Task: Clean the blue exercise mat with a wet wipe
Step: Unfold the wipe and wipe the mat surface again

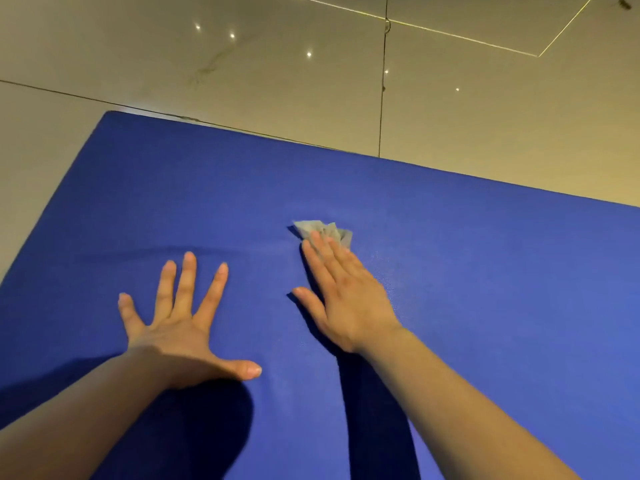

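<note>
The blue exercise mat (pixel 485 271) lies flat on the floor and fills most of the view. A crumpled pale wet wipe (pixel 323 230) sits near the mat's middle, partly hidden under the fingertips of my right hand (pixel 343 296). That hand lies flat with straight fingers and presses the wipe onto the mat. To its left, my left hand (pixel 180 327) rests flat on the mat with fingers spread wide and holds nothing.
Glossy beige floor tiles (pixel 242 64) with dark grout lines surround the mat beyond its far edge and left side. The mat's far left corner (pixel 110 116) is in view. A faint crease crosses the mat just beyond my left hand.
</note>
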Demonstrator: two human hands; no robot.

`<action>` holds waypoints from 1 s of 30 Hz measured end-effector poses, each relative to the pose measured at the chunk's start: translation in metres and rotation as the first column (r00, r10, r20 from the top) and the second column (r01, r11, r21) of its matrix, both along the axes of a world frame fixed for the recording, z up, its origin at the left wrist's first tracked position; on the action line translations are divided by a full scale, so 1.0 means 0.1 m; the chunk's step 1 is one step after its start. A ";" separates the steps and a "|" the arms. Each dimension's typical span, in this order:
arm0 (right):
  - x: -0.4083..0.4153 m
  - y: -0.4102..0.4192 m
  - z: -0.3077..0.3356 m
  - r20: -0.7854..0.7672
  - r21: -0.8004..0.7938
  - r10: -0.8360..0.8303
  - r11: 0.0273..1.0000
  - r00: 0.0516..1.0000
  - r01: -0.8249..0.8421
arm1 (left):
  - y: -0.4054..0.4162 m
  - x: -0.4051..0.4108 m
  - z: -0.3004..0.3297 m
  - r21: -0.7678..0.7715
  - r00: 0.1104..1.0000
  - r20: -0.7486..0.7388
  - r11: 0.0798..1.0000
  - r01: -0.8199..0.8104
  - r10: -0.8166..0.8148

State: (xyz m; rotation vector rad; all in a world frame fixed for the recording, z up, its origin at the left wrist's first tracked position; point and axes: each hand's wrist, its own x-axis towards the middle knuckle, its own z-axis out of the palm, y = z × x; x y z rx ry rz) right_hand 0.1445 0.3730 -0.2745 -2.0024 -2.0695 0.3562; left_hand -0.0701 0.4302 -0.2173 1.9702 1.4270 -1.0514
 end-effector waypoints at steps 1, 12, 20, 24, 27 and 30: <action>0.27 0.01 0.00 0.003 -0.005 -0.060 0.998 0.998 0.060 | 0.00 0.01 0.01 -0.005 1.000 -0.005 1.000 -0.001 0.001; 0.38 0.70 0.04 -0.054 -0.060 -0.362 0.932 0.931 0.358 | -0.01 0.07 0.06 -0.023 0.999 -0.044 1.000 0.012 -0.013; 1.13 0.82 0.11 0.095 -0.206 -0.336 0.914 0.937 0.349 | 0.02 0.06 0.06 -0.024 0.999 -0.044 0.999 0.030 -0.031; 1.58 0.72 0.16 0.140 -0.265 -0.584 0.756 0.799 0.599 | 0.03 0.04 0.07 -0.041 0.999 -0.031 0.999 0.029 -0.030; 1.24 0.94 0.15 0.053 -0.279 -0.600 0.759 0.798 0.589 | 0.04 0.06 0.06 -0.050 1.000 -0.018 0.999 0.022 -0.023; 0.69 1.22 0.17 -0.038 -0.203 -0.366 0.914 0.930 0.352 | 0.05 0.04 0.04 -0.043 0.999 -0.024 0.999 0.026 -0.027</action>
